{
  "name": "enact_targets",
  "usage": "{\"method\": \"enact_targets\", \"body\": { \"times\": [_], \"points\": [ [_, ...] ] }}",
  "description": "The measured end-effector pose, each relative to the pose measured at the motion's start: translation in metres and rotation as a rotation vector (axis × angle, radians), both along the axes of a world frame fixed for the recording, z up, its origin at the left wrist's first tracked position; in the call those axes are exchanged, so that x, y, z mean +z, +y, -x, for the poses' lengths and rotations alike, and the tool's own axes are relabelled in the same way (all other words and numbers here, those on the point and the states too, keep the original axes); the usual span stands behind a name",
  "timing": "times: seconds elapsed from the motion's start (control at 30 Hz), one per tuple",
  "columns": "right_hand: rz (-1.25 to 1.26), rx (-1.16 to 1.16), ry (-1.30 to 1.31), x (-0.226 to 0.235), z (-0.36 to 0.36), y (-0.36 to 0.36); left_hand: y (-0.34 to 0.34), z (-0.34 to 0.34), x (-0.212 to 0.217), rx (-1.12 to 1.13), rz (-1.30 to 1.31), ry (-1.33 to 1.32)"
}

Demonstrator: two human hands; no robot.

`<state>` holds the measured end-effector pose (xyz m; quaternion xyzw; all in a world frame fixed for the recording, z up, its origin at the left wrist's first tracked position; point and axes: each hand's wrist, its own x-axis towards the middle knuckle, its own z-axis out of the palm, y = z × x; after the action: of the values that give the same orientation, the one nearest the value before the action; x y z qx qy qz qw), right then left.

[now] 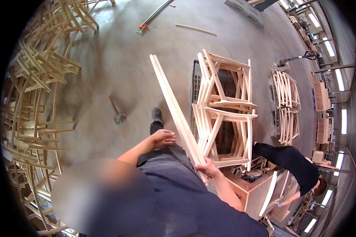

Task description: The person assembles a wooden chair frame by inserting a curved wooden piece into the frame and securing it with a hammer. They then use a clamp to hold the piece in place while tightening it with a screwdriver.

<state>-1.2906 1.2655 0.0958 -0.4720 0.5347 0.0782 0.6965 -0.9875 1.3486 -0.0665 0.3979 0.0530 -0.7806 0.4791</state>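
Observation:
My right hand (209, 168) is wrapped round the near end of a bundle of long, pale wooden strips (175, 106). The strips lie side by side and stretch away from me, slanting to the far left. Apart from them, my left hand (163, 138) hangs in front of my body with its fingers stretched out and nothing in it. Just right of the strips stand stacked wooden chair frames (209, 138) on a dark pallet (195, 81).
A mallet (120, 118) lies on the floor at left. Many wooden chair frames (39, 130) crowd the left side. Farther off are a metal bar clamp (154, 17) and a loose strip (195, 29). At right, a person (292, 164) bends beside a wooden box (251, 193); another frame stack (285, 91) stands beyond.

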Motion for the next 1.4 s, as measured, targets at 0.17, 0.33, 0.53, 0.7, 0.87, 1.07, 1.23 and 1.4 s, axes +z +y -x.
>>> {"method": "enact_targets", "body": {
  "times": [0.17,0.33,0.53,0.7,0.87,1.07,1.23,1.4],
  "points": [
    [0.075,0.047,-0.032,-0.053,-0.120,-0.100,-0.001,-0.088,0.024,0.088,-0.121,-0.095],
    [-0.024,-0.137,-0.262,-0.085,-0.262,-0.155,-0.036,-0.155,0.063,0.131,-0.143,-0.114],
    [-0.249,0.064,-0.131,-0.087,-0.393,-0.159,-0.096,-0.168,0.086,0.184,-0.050,-0.020],
    [0.229,0.214,-0.049,-0.109,-0.403,-0.155,-0.104,-0.176,0.099,0.224,-0.076,-0.012],
    [0.298,0.458,-0.240,-0.058,-0.408,-0.148,-0.078,-0.237,0.108,0.140,-0.013,0.082],
    [0.144,0.250,-0.462,0.046,-0.439,-0.129,-0.088,-0.301,0.159,0.036,0.010,0.106],
    [0.223,0.074,-0.557,0.046,-0.463,-0.098,-0.078,-0.313,0.134,-0.036,0.096,0.196],
    [0.122,0.026,-0.351,0.025,-0.450,-0.075,-0.073,-0.308,0.115,-0.067,-0.074,0.194]
  ]
}}
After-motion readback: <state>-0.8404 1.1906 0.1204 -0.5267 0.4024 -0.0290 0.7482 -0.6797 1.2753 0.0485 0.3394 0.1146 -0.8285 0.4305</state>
